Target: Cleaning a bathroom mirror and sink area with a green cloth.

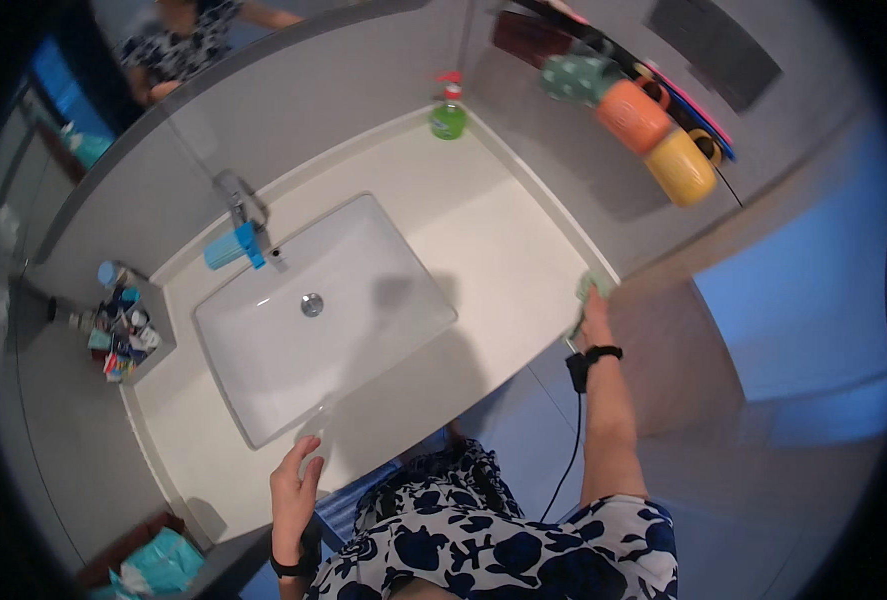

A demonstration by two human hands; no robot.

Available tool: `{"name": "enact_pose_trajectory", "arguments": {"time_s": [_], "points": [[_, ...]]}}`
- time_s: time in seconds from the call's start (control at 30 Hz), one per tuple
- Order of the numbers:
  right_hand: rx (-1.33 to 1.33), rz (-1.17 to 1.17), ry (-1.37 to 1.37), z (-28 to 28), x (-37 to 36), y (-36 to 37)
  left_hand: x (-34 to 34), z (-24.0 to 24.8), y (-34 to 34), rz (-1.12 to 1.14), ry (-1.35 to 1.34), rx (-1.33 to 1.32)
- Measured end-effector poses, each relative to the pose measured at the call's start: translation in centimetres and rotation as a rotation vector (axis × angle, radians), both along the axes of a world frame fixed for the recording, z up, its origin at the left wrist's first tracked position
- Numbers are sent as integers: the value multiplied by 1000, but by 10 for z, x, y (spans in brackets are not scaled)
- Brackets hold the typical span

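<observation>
My right hand (594, 322) is closed on a light green cloth (594, 286) and presses it to the white countertop (514, 270) at its right front corner. My left hand (294, 490) hovers over the front left edge of the counter, fingers apart and holding nothing. Between the hands lies the rectangular white sink (364, 255), with a round metal drain (312, 305) in its bottom. A chrome faucet (236, 198) rises behind it. Beside the faucet is a light blue cup-like container (227, 249). Shadows fall across the sink and counter.
A green soap bottle with a red pump (449, 120) stands in the back corner. Yellow (682, 168), orange (632, 114) and green cups hang on the right wall. Small bottles and tubes (124, 330) crowd a left ledge. A teal bag (164, 563) sits lower left. A black cable (567, 465) hangs from my right wristband.
</observation>
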State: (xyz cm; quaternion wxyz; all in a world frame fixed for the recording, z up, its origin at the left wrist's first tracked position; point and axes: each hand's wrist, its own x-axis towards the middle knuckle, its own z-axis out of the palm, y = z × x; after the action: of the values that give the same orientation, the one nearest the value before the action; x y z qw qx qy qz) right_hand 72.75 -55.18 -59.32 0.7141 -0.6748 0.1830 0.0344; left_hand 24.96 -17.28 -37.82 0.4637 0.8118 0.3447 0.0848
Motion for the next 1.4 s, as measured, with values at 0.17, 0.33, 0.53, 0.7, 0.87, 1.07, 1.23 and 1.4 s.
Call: {"name": "enact_pose_trajectory", "arguments": {"time_s": [0.17,0.33,0.53,0.7,0.87,1.07,1.23,1.4], "points": [[246,395,311,25,-62,25,-7,-7,-12,-4,-32,25],[284,651,726,30,-188,74,-25,-21,-24,-33,-109,39],[456,1157,972,57,-323,185,-87,-23,-32,48,-156,103],[584,1581,1181,22,-453,269,-171,-10,-29,186,-27,12],[384,1554,1213,24,-599,356,-243,-11,-41,400,17,115],[603,1718,1210,5,-700,435,-274,1,-45,510,7,154],[680,1804,909,80,-628,473,-280,-1,-41,515,-57,79],[207,1838,178,145,-468,401,-257,-2,-27,502,-91,39]]}}
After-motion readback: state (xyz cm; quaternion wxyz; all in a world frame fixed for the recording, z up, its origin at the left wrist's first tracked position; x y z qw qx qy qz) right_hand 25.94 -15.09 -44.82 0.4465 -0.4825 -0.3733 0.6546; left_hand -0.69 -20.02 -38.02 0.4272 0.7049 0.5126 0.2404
